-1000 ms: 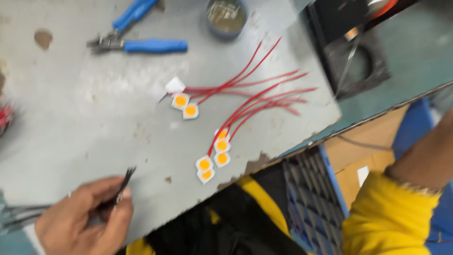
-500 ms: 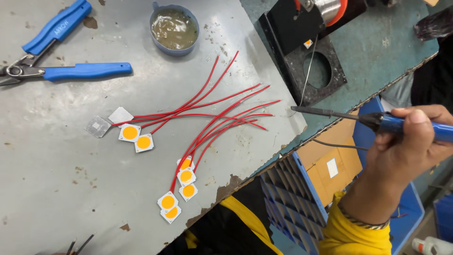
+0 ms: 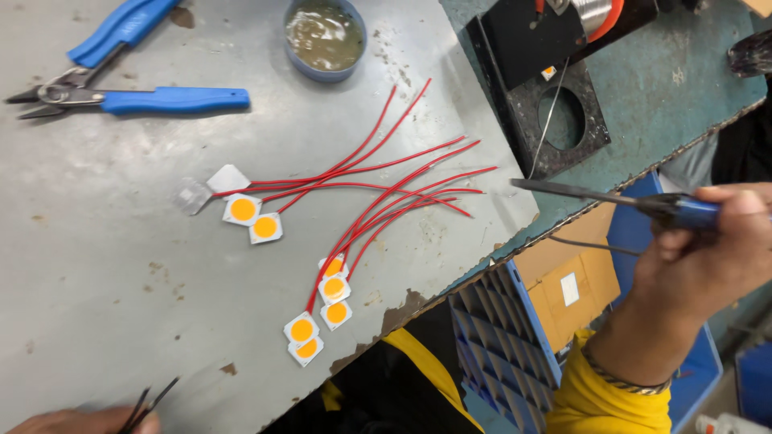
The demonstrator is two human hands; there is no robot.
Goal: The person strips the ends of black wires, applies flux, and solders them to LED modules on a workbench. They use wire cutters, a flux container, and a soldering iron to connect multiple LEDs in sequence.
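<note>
Left hand [image 3: 76,420]: only knuckles show at the bench's near edge, cut off by the frame. Its grip pinches thin black tweezers [image 3: 149,399], tips pointing up over the bench [image 3: 104,313]; how the fingers close is hidden.

Right hand [image 3: 708,257], off the bench's near right corner, yellow sleeve and a wrist band below it. Grip closed around a blue-handled soldering iron [image 3: 611,197], whose dark tip points left and ends just at the bench's right edge, above the red wire ends but not touching them as far as can be told.

Near edge, mid-bench: five small white square chips with orange centres [image 3: 322,309], in two clusters, each on a red wire [image 3: 386,197]. Farther in, two more orange chips [image 3: 253,219] beside two chips [image 3: 211,186] that show no orange, one white, one grey. All the wires fan toward the right edge.

Far edge: blue-handled pliers [image 3: 137,88] at the left, a round blue tin of murky paste [image 3: 324,36] mid-way. Beyond the right edge, a black stand with a round hole [image 3: 559,120]; its top is cut off.

Versus half a second ago: chips and wires lie in the same pattern; the iron tip sits closer to the wire ends; the tweezers and a bit of the left hand have come into view.
</note>
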